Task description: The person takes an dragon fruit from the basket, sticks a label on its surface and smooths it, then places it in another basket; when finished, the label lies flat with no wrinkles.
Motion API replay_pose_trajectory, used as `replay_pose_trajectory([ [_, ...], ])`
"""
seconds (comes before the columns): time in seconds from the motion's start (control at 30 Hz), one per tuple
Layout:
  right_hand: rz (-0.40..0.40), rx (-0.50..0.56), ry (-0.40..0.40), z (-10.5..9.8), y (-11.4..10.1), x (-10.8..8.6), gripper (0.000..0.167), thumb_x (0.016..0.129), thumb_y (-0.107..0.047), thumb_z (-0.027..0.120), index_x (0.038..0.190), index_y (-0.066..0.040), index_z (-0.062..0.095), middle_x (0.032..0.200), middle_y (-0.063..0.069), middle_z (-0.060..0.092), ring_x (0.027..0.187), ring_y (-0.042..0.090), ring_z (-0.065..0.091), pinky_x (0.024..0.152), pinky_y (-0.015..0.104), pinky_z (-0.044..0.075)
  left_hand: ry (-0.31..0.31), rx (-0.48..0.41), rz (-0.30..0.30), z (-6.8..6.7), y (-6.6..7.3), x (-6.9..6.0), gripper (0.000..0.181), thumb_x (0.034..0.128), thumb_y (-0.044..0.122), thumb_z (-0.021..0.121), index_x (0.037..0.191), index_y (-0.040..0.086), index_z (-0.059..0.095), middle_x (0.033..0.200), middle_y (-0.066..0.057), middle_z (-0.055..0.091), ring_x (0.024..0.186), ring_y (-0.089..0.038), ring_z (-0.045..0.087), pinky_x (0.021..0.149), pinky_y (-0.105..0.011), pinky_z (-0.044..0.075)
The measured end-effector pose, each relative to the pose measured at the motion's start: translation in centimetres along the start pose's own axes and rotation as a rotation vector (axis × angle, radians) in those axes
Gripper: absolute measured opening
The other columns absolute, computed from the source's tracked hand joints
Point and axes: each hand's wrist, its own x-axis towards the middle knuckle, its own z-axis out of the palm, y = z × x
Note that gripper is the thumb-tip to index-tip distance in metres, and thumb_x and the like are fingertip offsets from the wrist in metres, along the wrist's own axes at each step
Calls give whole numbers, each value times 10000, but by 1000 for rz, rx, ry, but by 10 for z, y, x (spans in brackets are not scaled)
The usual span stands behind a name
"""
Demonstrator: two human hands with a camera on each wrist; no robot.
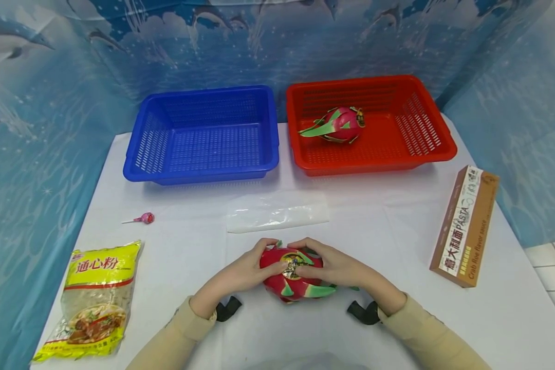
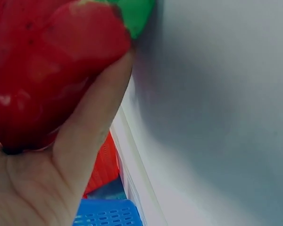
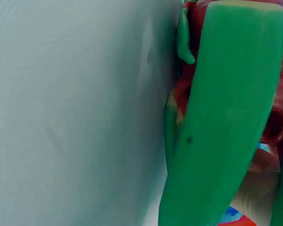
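Low in the middle of the head view, a red dragon fruit (image 1: 284, 281) with green-tipped scales and a gold-black sticker (image 1: 292, 266) is held between both hands. My left hand (image 1: 245, 268) grips its left side, thumb on the sticker and fingers round the far side. From the other side my right hand (image 1: 343, 265) holds it the same way, thumb also by the sticker. The left wrist view has the glossy fruit (image 2: 47, 75) against the palm. A long green scale (image 3: 224, 108) covers most of the right hand in the right wrist view.
A blue basket (image 1: 203, 177) and a red basket (image 1: 374, 167) stand at the back, the red one holding another dragon fruit (image 1: 344, 126). A clear plastic wrapper (image 1: 277, 213) lies ahead. Left are a lollipop (image 1: 147, 218) and a macaroni bag (image 1: 92, 303); right, a pasta box (image 1: 464, 226).
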Motion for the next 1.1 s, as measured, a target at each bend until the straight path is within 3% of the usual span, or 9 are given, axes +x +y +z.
replay_pose_trajectory([
  [0.23,13,28,2,0,0,-1,597,890,-435,692,1387,-189,471,1327,112,509,1176,285,517,837,349,580,-21,1,-5,0,0,1,817,877,475,686,1472,72,296,1250,-109,584,1077,-216,591,869,-388,563],
  [0.4,5,44,-8,-1,0,-2,590,894,-406,697,1392,-181,474,1329,116,507,1192,291,505,846,346,577,-9,-33,-50,3,4,3,841,837,441,741,1461,79,307,1248,-107,579,1067,-220,589,849,-389,572],
  [0.73,-72,41,-98,-13,6,-5,572,947,-286,625,1467,-160,425,1368,133,487,1231,312,462,894,336,542,-4,-71,-90,3,11,5,809,828,387,744,1446,66,333,1225,-116,578,1065,-221,580,881,-406,548],
  [1.1,76,64,10,-2,-4,3,444,944,-470,586,1300,-212,526,1326,109,523,1095,247,570,816,342,580,-60,-105,-67,-2,7,4,821,871,423,699,1479,60,283,1264,-107,566,1122,-221,568,932,-418,534],
])
